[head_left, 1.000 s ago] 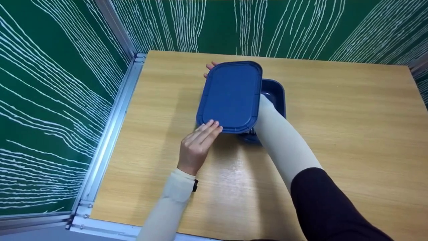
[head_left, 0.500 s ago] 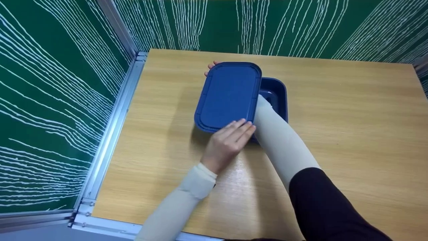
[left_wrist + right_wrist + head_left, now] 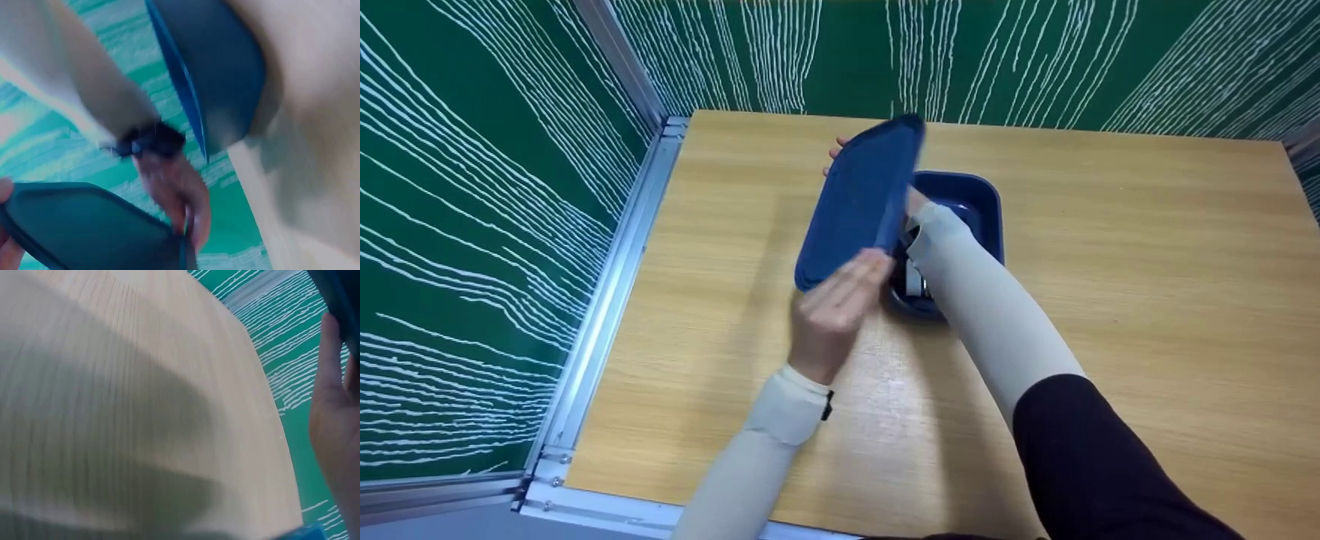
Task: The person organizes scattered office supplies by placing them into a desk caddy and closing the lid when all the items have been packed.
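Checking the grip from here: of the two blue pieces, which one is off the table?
The lid. Both hands hold it tilted on edge, left hand at its near end, right hand behind it. The tub sits flat on the table.

One flat blue rectangular plastic lid (image 3: 859, 206). One deep blue rectangular plastic container (image 3: 971, 206). Two hands: one left hand (image 3: 832, 315), one right hand (image 3: 915, 201), mostly hidden. One light wooden surface (image 3: 1110, 285). Two pale sleeves, one per arm. Three green white-lined wall panels around the surface.
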Tool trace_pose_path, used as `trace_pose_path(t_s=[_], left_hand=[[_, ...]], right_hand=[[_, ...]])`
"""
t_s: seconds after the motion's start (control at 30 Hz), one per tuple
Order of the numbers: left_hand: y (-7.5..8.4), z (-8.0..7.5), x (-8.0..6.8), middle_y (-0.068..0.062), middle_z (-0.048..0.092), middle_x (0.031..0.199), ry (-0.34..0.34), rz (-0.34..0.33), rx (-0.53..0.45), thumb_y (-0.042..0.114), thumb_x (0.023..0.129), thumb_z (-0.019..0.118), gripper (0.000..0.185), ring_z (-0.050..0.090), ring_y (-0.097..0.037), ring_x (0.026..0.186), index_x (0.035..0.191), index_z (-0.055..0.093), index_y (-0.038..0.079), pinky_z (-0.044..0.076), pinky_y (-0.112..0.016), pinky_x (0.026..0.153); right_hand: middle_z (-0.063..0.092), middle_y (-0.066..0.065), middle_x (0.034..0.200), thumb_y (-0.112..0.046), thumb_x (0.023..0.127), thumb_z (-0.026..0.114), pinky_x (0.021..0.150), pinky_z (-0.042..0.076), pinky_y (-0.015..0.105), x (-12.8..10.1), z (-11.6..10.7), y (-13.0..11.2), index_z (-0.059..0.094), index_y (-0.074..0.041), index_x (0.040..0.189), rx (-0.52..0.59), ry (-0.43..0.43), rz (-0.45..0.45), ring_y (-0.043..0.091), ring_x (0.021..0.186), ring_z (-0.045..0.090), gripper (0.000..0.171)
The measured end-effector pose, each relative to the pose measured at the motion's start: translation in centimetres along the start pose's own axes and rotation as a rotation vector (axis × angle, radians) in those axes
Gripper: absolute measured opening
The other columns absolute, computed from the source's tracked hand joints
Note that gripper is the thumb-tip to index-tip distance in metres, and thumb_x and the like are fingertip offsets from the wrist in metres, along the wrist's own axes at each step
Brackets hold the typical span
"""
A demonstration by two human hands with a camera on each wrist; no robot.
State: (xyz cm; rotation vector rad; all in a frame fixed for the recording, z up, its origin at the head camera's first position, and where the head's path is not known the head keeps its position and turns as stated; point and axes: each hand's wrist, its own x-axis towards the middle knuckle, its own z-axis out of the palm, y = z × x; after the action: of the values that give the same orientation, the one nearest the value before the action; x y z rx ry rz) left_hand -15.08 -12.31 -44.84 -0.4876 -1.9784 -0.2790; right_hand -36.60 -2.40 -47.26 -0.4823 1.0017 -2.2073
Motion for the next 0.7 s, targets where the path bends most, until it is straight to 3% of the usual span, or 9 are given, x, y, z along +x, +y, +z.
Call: trace_pose_path(t_s=[0.07,0.13,0.17,0.23,0.33,0.43,0.5,0.57,0.7], left_hand=[[-0.9,-0.6,-0.3,-0.003,0.076,0.102,0.069,-0.099,0.056,0.006,0.087,0.074,0.022,0.073,-0.013,0.085,0.108,0.077,0.011,0.057,-0.021,0.078],[-2.0,-1.1,-0.8,-0.004,0.077,0.097,0.126,-0.285,0.035,0.008,0.084,0.077,0.02,0.073,-0.014,0.078,0.104,0.078,0.008,0.058,-0.021,0.071],[-2.6,-1.3,-1.2,-0.005,0.077,0.096,0.142,-0.412,-0.026,0.009,0.083,0.079,0.021,0.073,-0.015,0.076,0.104,0.078,0.008,0.058,-0.022,0.068],[-3.8,-1.6,-2.2,-0.007,0.076,0.098,0.174,-0.723,-0.218,0.014,0.081,0.081,0.025,0.073,-0.015,0.076,0.105,0.078,0.007,0.058,-0.023,0.069],[-5.3,-1.6,-4.0,-0.012,0.075,0.105,0.241,-1.169,-0.51,0.015,0.08,0.082,0.033,0.073,-0.015,0.079,0.112,0.075,0.006,0.059,-0.025,0.069],[-5.7,-1.1,-5.7,-0.016,0.074,0.103,0.228,-1.474,-0.693,0.012,0.082,0.08,0.039,0.071,-0.014,0.069,0.118,0.07,0.003,0.06,-0.029,0.066],[-5.3,-0.7,-6.4,-0.019,0.073,0.102,0.215,-1.598,-0.778,0.007,0.082,0.079,0.041,0.068,-0.014,0.063,0.121,0.067,0.0,0.06,-0.029,0.063],[-4.8,-0.4,-6.7,-0.021,0.073,0.1,0.199,-1.663,-0.83,0.003,0.083,0.077,0.042,0.066,-0.014,0.059,0.123,0.066,-0.002,0.06,-0.03,0.062],[-4.4,-0.1,-6.6,-0.021,0.073,0.1,0.185,-1.662,-0.844,0.0,0.084,0.075,0.04,0.066,-0.013,0.059,0.123,0.066,-0.003,0.06,-0.029,0.06]], right_hand=[[0.053,0.011,0.139,-0.019,0.097,0.062,0.107,0.045,0.043,0.9,-0.7,-0.1,0.041,-0.01,0.148,-0.066,0.138,0.06,0.029,0.125,0.055,0.055],[0.059,0.008,0.131,-0.015,0.096,0.063,0.1,0.05,0.039,1.8,-1.5,-0.3,0.048,-0.012,0.146,-0.175,0.282,0.128,0.025,0.116,0.061,0.051],[0.064,0.008,0.122,-0.009,0.099,0.057,0.096,0.053,0.037,2.3,-1.7,-0.5,0.05,-0.011,0.144,-0.212,0.349,0.155,0.024,0.108,0.064,0.046],[0.07,0.004,0.104,-0.013,0.1,0.055,0.086,0.057,0.033,2.5,-1.6,-1.3,0.056,-0.01,0.139,-0.326,0.423,0.194,0.019,0.092,0.067,0.04],[0.069,0.002,0.094,-0.016,0.1,0.056,0.084,0.055,0.033,2.1,-1.1,-2.5,0.061,-0.008,0.134,-0.531,0.428,0.2,0.017,0.084,0.064,0.036],[0.069,0.002,0.104,-0.02,0.101,0.056,0.092,0.052,0.037,1.6,-0.7,-3.3,0.063,-0.011,0.132,-0.732,0.418,0.233,0.017,0.091,0.063,0.034],[0.068,0.003,0.109,-0.021,0.102,0.054,0.094,0.051,0.039,1.4,-0.7,-3.6,0.063,-0.012,0.132,-0.842,0.407,0.259,0.017,0.093,0.063,0.033],[0.066,0.003,0.113,-0.021,0.102,0.053,0.094,0.051,0.039,1.1,-0.9,-3.9,0.063,-0.013,0.133,-0.923,0.402,0.287,0.016,0.093,0.062,0.034],[0.063,0.004,0.116,-0.023,0.103,0.052,0.091,0.051,0.037,0.4,-1.3,-4.2,0.062,-0.014,0.135,-0.99,0.412,0.325,0.015,0.093,0.059,0.034]])
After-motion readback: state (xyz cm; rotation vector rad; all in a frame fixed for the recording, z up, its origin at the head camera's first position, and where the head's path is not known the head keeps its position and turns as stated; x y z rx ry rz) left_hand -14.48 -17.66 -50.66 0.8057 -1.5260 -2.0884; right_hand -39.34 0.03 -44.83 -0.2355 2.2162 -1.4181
